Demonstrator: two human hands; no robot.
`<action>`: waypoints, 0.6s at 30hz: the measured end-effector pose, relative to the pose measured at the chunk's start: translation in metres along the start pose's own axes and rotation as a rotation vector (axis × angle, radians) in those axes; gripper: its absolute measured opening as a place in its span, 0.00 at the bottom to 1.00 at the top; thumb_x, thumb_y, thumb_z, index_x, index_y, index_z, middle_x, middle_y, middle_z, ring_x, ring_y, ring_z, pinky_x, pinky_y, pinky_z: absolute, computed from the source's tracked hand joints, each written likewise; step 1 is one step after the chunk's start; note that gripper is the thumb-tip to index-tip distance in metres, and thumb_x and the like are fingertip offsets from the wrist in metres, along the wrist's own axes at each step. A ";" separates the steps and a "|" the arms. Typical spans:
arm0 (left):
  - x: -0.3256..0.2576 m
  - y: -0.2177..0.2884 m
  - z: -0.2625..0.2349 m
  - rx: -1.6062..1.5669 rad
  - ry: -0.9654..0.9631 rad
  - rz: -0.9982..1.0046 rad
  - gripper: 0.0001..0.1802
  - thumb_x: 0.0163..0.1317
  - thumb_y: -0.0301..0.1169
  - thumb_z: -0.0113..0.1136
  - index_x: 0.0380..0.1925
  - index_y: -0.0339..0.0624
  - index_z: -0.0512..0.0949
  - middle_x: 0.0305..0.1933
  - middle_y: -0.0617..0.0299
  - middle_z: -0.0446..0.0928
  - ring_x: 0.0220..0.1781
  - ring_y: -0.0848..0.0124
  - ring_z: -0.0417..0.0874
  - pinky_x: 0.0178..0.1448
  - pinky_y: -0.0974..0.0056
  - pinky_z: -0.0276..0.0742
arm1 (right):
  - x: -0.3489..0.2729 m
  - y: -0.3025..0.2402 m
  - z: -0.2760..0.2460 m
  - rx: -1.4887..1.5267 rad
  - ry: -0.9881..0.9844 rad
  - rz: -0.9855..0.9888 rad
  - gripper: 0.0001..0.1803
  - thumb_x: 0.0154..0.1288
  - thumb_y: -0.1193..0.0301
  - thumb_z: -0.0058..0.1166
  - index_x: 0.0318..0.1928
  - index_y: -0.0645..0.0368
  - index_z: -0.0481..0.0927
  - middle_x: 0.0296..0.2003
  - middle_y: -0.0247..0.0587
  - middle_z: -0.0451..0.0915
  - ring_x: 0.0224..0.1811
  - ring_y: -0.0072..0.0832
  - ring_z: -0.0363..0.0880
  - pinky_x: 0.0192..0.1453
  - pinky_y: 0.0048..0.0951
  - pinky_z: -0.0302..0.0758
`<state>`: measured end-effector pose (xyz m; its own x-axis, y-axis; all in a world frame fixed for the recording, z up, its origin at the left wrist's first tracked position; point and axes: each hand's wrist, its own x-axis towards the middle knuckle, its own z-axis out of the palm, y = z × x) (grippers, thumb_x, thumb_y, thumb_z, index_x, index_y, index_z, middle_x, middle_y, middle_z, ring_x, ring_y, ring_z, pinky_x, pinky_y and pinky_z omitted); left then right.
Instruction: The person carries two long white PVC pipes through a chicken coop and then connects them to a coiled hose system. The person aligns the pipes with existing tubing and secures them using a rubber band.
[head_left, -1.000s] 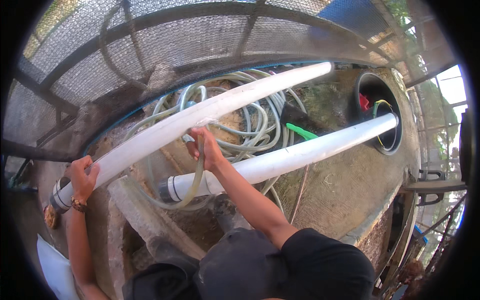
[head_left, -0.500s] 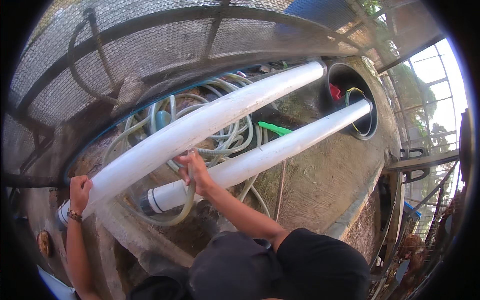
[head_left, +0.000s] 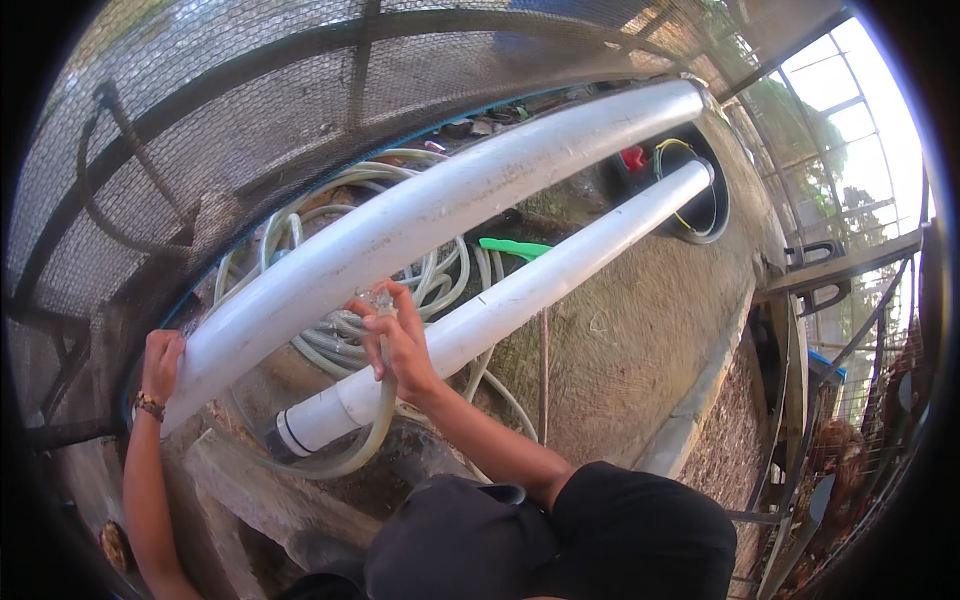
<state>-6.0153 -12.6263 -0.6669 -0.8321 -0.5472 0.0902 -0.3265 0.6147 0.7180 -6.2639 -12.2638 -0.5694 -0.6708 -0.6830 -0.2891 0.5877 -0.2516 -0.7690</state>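
Under a curved mesh roof on dark metal ribs, the left hand (head_left: 160,362) wraps the low end of a thick white pipe (head_left: 440,215), while the right hand (head_left: 398,340) pinches a clear hose (head_left: 372,430) between it and a thinner white pipe (head_left: 520,295). Both pipes slant over coiled hoses (head_left: 330,340) on rough, mossy concrete (head_left: 620,340) toward a dark round opening (head_left: 700,190)

Concrete ground (head_left: 620,350) — hose coil (head_left: 330,330), pipe (head_left: 520,300)
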 end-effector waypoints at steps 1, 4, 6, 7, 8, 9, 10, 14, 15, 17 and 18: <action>0.016 0.014 0.005 0.020 -0.065 -0.001 0.12 0.57 0.31 0.55 0.22 0.31 0.74 0.29 0.50 0.74 0.36 0.60 0.74 0.43 0.59 0.67 | -0.001 -0.004 -0.006 -0.006 0.037 -0.001 0.23 0.61 0.72 0.50 0.56 0.48 0.60 0.53 0.58 0.76 0.11 0.20 0.61 0.12 0.19 0.60; 0.056 0.057 0.027 -0.036 -0.167 0.053 0.16 0.54 0.31 0.54 0.15 0.30 0.69 0.14 0.50 0.62 0.18 0.68 0.65 0.27 0.60 0.59 | 0.001 -0.011 -0.029 -0.019 0.153 -0.037 0.25 0.61 0.72 0.51 0.58 0.49 0.59 0.52 0.57 0.76 0.11 0.21 0.63 0.13 0.19 0.61; 0.073 0.075 0.046 -0.076 -0.190 0.090 0.17 0.53 0.32 0.54 0.13 0.30 0.68 0.11 0.52 0.57 0.14 0.70 0.60 0.23 0.61 0.55 | 0.005 -0.013 -0.044 -0.014 0.252 -0.060 0.26 0.61 0.71 0.52 0.58 0.50 0.59 0.50 0.55 0.77 0.10 0.22 0.64 0.13 0.21 0.63; 0.079 0.080 0.055 -0.119 -0.218 0.060 0.18 0.53 0.34 0.55 0.13 0.29 0.67 0.11 0.53 0.58 0.15 0.72 0.61 0.24 0.60 0.54 | 0.007 -0.015 -0.050 -0.002 0.287 -0.065 0.26 0.61 0.71 0.52 0.58 0.51 0.59 0.50 0.54 0.77 0.10 0.22 0.64 0.13 0.22 0.63; 0.084 0.084 0.063 -0.098 -0.198 0.071 0.18 0.53 0.34 0.55 0.14 0.29 0.67 0.11 0.53 0.58 0.15 0.72 0.61 0.24 0.60 0.55 | 0.009 -0.016 -0.055 0.012 0.333 -0.088 0.26 0.61 0.70 0.53 0.58 0.51 0.59 0.49 0.53 0.78 0.10 0.22 0.64 0.13 0.22 0.63; 0.089 0.087 0.070 -0.079 -0.216 0.073 0.18 0.53 0.34 0.55 0.14 0.29 0.68 0.11 0.53 0.59 0.15 0.72 0.62 0.24 0.60 0.55 | 0.011 -0.017 -0.058 0.036 0.349 -0.115 0.26 0.64 0.70 0.55 0.57 0.57 0.59 0.36 0.42 0.77 0.10 0.22 0.64 0.12 0.24 0.61; 0.092 0.089 0.076 -0.059 -0.233 0.074 0.18 0.53 0.34 0.55 0.15 0.29 0.68 0.11 0.53 0.59 0.16 0.73 0.62 0.24 0.60 0.55 | 0.012 -0.019 -0.060 0.012 0.346 -0.114 0.26 0.63 0.70 0.56 0.58 0.57 0.59 0.35 0.41 0.77 0.10 0.22 0.65 0.12 0.24 0.62; 0.101 0.095 0.089 -0.074 -0.212 0.013 0.18 0.54 0.35 0.56 0.17 0.28 0.70 0.13 0.56 0.64 0.19 0.74 0.65 0.27 0.60 0.60 | 0.016 -0.028 -0.060 -0.072 0.405 -0.103 0.29 0.61 0.71 0.57 0.59 0.58 0.58 0.41 0.47 0.78 0.11 0.22 0.65 0.12 0.24 0.62; 0.102 0.098 0.090 -0.095 -0.236 -0.018 0.18 0.55 0.36 0.55 0.18 0.28 0.71 0.13 0.56 0.65 0.20 0.74 0.66 0.27 0.61 0.61 | 0.017 -0.030 -0.058 -0.088 0.411 -0.094 0.30 0.61 0.71 0.57 0.60 0.58 0.58 0.45 0.50 0.78 0.11 0.22 0.65 0.12 0.23 0.62; 0.105 0.103 0.090 -0.078 -0.294 -0.072 0.19 0.56 0.38 0.54 0.20 0.27 0.72 0.15 0.57 0.68 0.22 0.74 0.68 0.29 0.62 0.63 | 0.019 -0.034 -0.056 -0.090 0.401 -0.099 0.32 0.60 0.71 0.57 0.62 0.59 0.57 0.44 0.49 0.78 0.11 0.21 0.65 0.12 0.23 0.63; 0.107 0.106 0.089 -0.061 -0.295 -0.057 0.20 0.57 0.39 0.54 0.21 0.27 0.73 0.16 0.56 0.70 0.23 0.72 0.70 0.31 0.62 0.64 | 0.019 -0.036 -0.055 -0.098 0.412 -0.101 0.33 0.60 0.72 0.57 0.62 0.60 0.57 0.43 0.49 0.78 0.11 0.21 0.65 0.12 0.23 0.63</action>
<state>-6.1791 -12.5687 -0.6424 -0.9103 -0.3859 -0.1499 -0.3568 0.5478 0.7567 -6.3227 -12.2298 -0.5790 -0.8589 -0.3224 -0.3979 0.4774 -0.2230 -0.8499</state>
